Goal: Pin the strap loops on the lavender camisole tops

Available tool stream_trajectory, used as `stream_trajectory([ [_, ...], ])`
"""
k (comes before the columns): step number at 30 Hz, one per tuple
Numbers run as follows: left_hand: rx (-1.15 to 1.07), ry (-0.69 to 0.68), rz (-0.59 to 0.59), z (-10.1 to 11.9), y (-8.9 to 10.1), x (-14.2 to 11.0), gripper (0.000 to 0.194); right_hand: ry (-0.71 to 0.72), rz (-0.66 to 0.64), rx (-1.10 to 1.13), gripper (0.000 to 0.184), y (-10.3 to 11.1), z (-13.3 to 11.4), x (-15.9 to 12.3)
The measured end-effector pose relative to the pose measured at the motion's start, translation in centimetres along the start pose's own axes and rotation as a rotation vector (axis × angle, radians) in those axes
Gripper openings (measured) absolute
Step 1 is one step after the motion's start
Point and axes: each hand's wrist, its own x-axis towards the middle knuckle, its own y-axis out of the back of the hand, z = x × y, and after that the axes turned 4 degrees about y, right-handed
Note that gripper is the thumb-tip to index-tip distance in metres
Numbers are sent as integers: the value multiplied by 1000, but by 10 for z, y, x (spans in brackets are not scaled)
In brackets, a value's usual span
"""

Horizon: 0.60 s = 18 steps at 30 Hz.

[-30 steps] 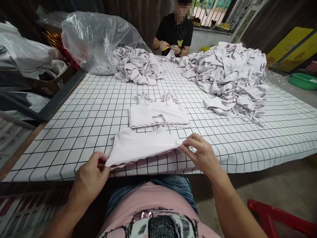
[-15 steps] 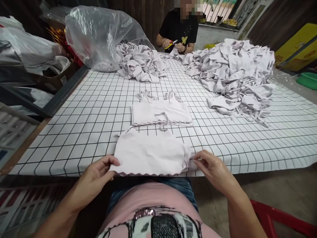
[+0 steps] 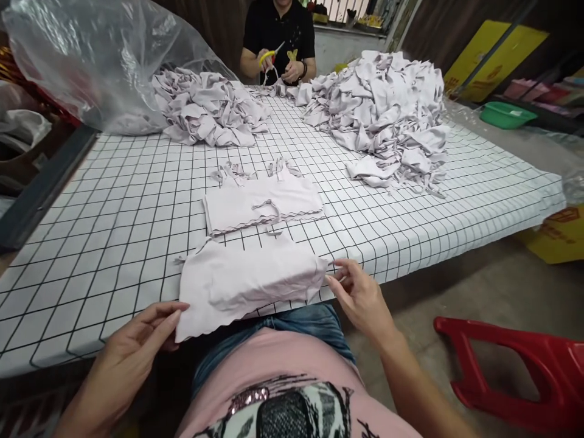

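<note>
A pale pinkish-white camisole [image 3: 246,274] with a wavy hem lies at the table's near edge, rumpled toward its right side. My left hand [image 3: 141,334] pinches its lower left corner, thumb on top. At the opposite end, my right hand [image 3: 356,292] has thumb and fingertips at the right edge of the cloth and appears to pinch it. Just beyond lies a neat stack of folded camisoles [image 3: 246,207], wavy hems toward me and thin straps bunched at the far side. A loose strap [image 3: 269,210] curls over the stack's front.
On the grid-patterned tablecloth [image 3: 137,213] stand a big heap of pale garments [image 3: 383,109] and a smaller heap [image 3: 210,109] beside a clear plastic bag [image 3: 104,67]. Across the table, a person [image 3: 278,42] holds yellow-handled scissors [image 3: 269,56]. A red stool [image 3: 506,371] stands at right.
The view has turned right. The camisole's right side has become more rumpled, and its lower left corner now hangs over the table edge in my left hand. Across the table, the scissors have been raised.
</note>
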Motion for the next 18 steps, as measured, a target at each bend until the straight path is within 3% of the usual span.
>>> stream_trajectory([
  [5, 103, -149, 9, 13, -5, 2, 44, 163, -150, -156, 12, 9, -7, 38],
  [9, 113, -169, -1, 23, -14, 9, 52, 192, -175, -269, 14, 17, -22, 67],
  [12, 72, -185, -4, 26, -18, 16, 54, 203, -238, -355, 12, 19, -28, 73],
  [16, 76, -170, -47, 26, -15, 24, 53, 261, -394, -250, 10, 17, -24, 75],
  [18, 117, -209, 10, 29, -12, 28, 48, 308, -342, -187, 12, 19, -25, 84],
])
